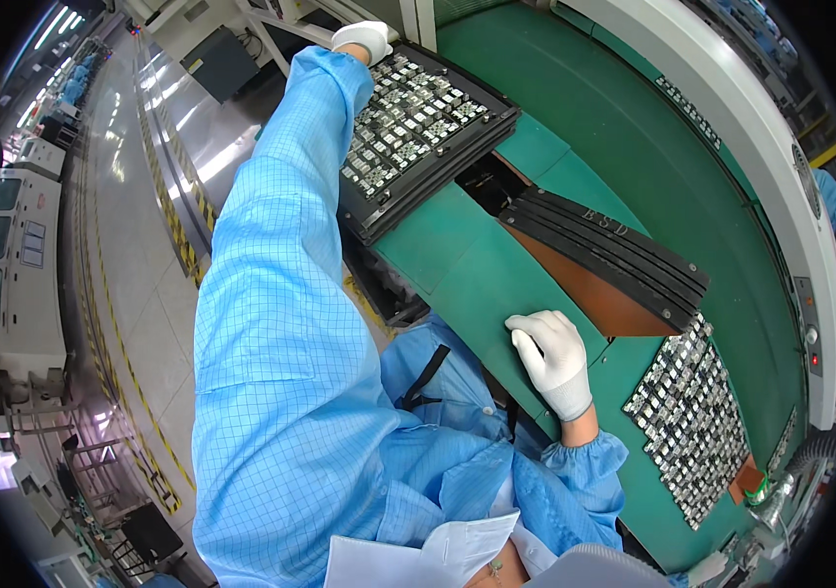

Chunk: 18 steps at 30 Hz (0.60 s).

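Note:
At the top, my left hand, in a white glove, is at the far left corner of a black tray. Its fingers curl at the tray's edge and are partly hidden. Rows of small metallic parts fill this tray, the top one of a stack overhanging the green bench. My right hand, also white-gloved, rests on the bench near its front edge, thumb apart from loosely bent fingers, with nothing seen in it. Just beyond it, a stack of black trays leans tilted against a brown block.
A dense sheet of small metallic parts lies on the bench at the right. Behind the bench curves a white machine frame. A flexible grey hose is at the far right. Yellow-black tape marks the floor at left.

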Available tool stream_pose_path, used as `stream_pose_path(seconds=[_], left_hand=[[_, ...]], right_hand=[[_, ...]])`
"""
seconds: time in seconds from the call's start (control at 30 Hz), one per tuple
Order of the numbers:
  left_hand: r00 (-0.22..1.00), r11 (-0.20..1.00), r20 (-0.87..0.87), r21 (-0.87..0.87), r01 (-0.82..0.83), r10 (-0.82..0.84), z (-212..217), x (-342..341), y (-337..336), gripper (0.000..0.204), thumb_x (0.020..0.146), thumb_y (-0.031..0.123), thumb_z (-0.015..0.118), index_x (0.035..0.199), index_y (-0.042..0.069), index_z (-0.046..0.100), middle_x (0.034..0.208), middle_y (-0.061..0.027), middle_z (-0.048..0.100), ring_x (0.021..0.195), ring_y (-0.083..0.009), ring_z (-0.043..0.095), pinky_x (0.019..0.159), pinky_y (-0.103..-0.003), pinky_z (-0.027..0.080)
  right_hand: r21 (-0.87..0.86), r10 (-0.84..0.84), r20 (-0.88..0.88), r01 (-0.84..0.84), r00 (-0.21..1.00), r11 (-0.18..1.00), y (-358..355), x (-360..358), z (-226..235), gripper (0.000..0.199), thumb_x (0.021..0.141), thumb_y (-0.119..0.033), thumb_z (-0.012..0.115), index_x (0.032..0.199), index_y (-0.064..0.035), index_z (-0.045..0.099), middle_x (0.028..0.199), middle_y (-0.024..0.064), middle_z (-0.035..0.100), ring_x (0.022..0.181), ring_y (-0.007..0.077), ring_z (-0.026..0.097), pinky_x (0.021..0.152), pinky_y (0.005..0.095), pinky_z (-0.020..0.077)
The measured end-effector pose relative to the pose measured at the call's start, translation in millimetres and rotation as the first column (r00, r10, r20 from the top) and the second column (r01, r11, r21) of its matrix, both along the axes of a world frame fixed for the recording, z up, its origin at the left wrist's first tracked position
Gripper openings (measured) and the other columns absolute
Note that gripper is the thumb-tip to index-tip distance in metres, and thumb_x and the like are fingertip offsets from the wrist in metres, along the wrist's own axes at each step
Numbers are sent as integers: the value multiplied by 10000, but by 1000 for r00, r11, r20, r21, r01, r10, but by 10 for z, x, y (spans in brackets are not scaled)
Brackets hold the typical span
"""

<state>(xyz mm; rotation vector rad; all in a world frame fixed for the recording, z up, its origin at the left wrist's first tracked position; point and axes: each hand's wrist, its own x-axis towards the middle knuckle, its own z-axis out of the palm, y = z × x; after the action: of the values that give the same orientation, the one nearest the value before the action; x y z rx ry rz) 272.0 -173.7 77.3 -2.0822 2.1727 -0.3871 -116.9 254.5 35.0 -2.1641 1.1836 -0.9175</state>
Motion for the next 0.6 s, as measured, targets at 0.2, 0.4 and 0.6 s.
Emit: stream_pose_path(seconds=[0.2, 0.4, 0.6], left_hand=[[995, 995, -15, 10, -100, 100, -59, -77, -113, 398, 945, 342, 627, 1201, 46, 697, 1222, -174, 692, 1124, -361, 662, 961, -435, 534], [836, 857, -284, 84, 509, -469, 190, -334, 147, 518, 917, 467, 648, 1270, 89, 684, 1271, -141, 682, 1147, -340, 657, 1003, -415, 504], [867, 865, -205, 130, 485, -455, 321, -518, 349, 502, 890, 462, 710, 1237, 100, 712, 1198, -135, 716, 1109, -318, 676, 974, -407, 520]], right_hand=[[14, -9, -10, 9, 1000, 1000, 8, -6, -9, 103, 865, -58, 664, 954, -31, 709, 892, 104, 678, 823, 290, 622, 780, 383, 495], [-29, -13, -15, 12, 1000, 1000, 19, -4, -9, 101, 864, -58, 666, 951, -31, 710, 883, 98, 675, 833, 283, 627, 788, 381, 495], [-5, -28, -14, 28, 1000, 1000, 41, -2, 3, 98, 868, -67, 671, 952, -40, 713, 878, 94, 674, 836, 285, 628, 793, 383, 493]])
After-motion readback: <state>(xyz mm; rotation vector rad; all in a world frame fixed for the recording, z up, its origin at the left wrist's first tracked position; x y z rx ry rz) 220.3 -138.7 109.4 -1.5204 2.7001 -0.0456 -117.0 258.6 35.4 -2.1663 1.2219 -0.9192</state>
